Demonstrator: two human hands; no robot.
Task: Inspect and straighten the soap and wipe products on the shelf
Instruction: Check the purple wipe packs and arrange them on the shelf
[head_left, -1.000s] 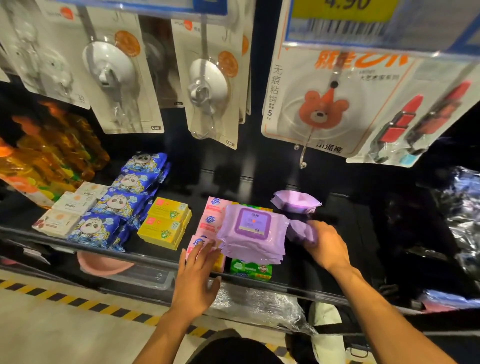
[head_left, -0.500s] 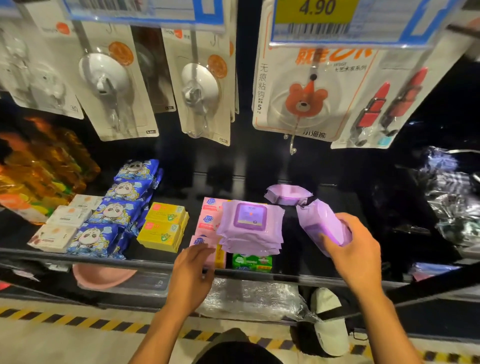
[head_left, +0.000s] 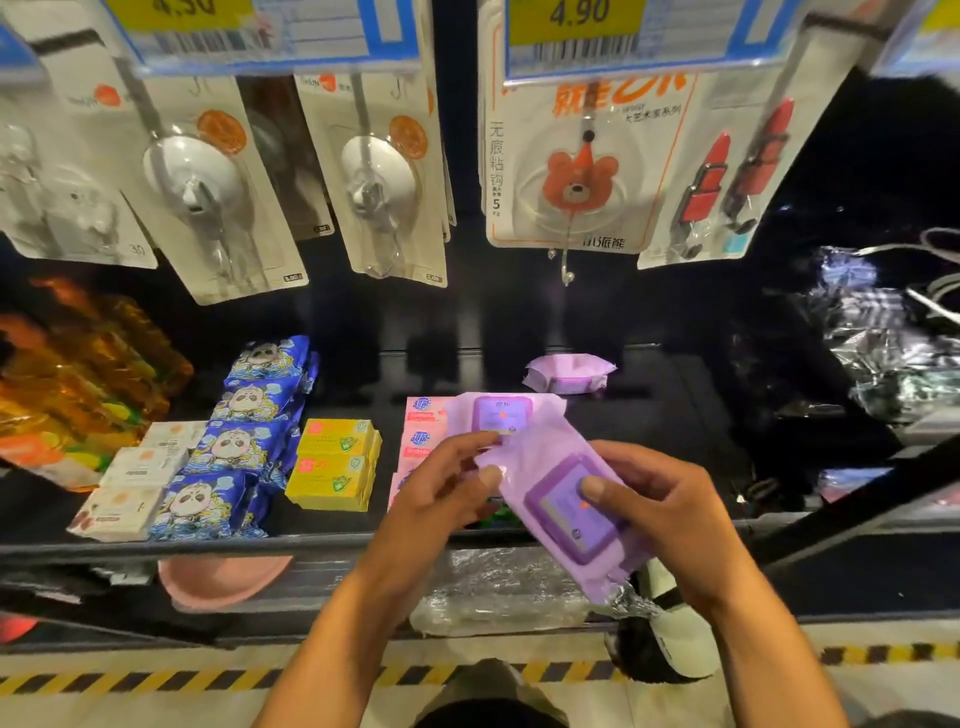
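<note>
This is a shop, in an aisle of household goods. A yellow price label (head_left: 576, 31) with a barcode reads 4.90 on the top rail. Below it, carded hooks (head_left: 576, 166) hang from pegs, several of each. On the dark shelf (head_left: 208, 545), yellow soap boxes (head_left: 337, 462) and blue panda packs (head_left: 228, 447) lie in rows.

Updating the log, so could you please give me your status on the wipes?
Left hand and right hand grip one purple wipe pack, off the shelf. Purple stack behind it; lone pack at back. Nothing in the way.
</note>
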